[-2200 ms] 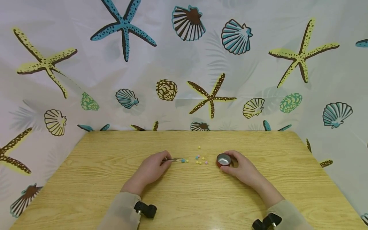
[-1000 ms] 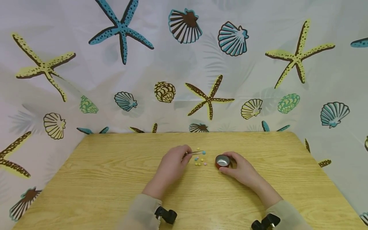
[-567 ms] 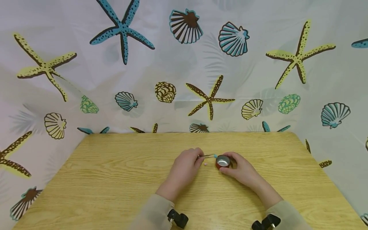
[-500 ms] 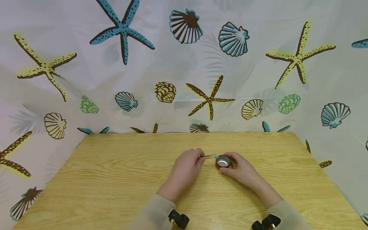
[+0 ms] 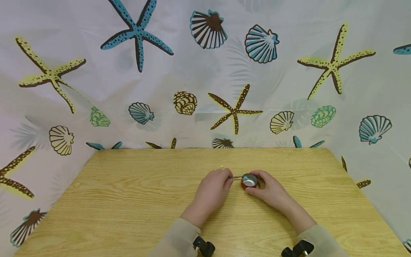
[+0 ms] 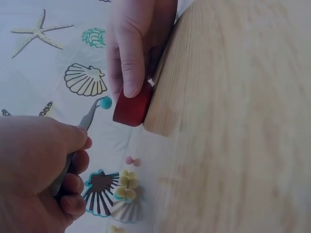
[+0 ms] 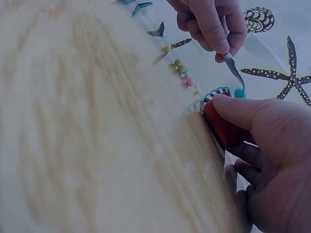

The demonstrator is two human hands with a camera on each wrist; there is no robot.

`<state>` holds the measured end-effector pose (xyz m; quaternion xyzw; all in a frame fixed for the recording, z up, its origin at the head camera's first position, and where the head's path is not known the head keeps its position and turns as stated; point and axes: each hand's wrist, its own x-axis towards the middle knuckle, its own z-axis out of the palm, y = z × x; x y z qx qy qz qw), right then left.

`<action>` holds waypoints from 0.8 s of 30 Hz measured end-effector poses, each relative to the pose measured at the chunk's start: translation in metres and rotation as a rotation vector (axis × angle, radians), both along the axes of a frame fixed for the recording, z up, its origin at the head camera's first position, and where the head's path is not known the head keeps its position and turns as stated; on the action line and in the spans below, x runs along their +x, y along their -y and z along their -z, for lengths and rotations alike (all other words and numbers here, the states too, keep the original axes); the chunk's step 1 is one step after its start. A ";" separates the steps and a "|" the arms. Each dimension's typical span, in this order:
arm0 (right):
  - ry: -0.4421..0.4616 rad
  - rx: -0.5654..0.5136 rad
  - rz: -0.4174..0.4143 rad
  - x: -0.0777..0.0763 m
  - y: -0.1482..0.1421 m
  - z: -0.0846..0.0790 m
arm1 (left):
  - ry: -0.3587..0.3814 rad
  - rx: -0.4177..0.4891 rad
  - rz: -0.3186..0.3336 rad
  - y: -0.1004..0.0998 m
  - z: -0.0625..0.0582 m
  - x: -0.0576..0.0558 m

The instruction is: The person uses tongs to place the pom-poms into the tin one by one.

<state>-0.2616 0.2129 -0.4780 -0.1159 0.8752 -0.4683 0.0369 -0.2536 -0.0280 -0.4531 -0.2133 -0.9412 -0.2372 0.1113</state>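
Between the thumb and fingers of my left hand (image 5: 210, 194) is a pair of bent-tip tweezers (image 6: 88, 119), pointing right. Their tips pinch a small blue ball (image 6: 105, 103), which in the head view overlaps the mouth of a small round cup (image 5: 249, 181). That cup is red outside and silvery inside, and stands upright on the table. My right hand (image 5: 273, 189) grips it from the right side, thumb on the near wall. Several yellow balls (image 6: 127, 179) and a pink ball (image 6: 129, 159) lie left of the cup; my left hand hides most of them in the head view.
One yellow ball (image 5: 222, 167) shows just beyond my left hand. The wooden tabletop (image 5: 128, 200) runs back to a hanging cloth (image 5: 192, 64) printed with starfish and shells. Black wrist mounts (image 5: 204, 246) sit on both sleeves.
My left hand has carried the blue ball in the tweezers rightward, past the loose balls, to the cup's mouth. My right hand and the cup have stayed in place.
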 end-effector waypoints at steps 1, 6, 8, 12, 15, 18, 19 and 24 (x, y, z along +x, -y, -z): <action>0.002 -0.003 -0.001 0.000 0.000 0.000 | -0.002 -0.001 0.000 0.000 0.000 0.000; 0.010 -0.008 0.001 0.000 0.000 -0.001 | -0.015 -0.013 0.005 -0.001 0.001 0.001; 0.009 -0.001 0.002 0.001 0.000 -0.001 | -0.017 -0.015 0.006 -0.001 0.001 0.001; 0.003 0.000 0.003 0.001 0.000 -0.002 | -0.014 -0.011 0.005 0.000 0.001 0.002; -0.001 -0.003 0.001 0.002 0.000 -0.002 | -0.006 -0.003 -0.002 0.001 0.001 0.002; 0.000 -0.001 0.000 0.002 0.000 -0.002 | -0.004 0.002 -0.017 0.002 0.000 0.001; 0.001 -0.001 0.001 0.001 0.000 -0.002 | -0.004 0.005 -0.023 0.003 0.000 0.000; -0.001 -0.001 0.002 0.002 0.001 -0.002 | -0.017 0.022 -0.042 0.008 -0.002 0.000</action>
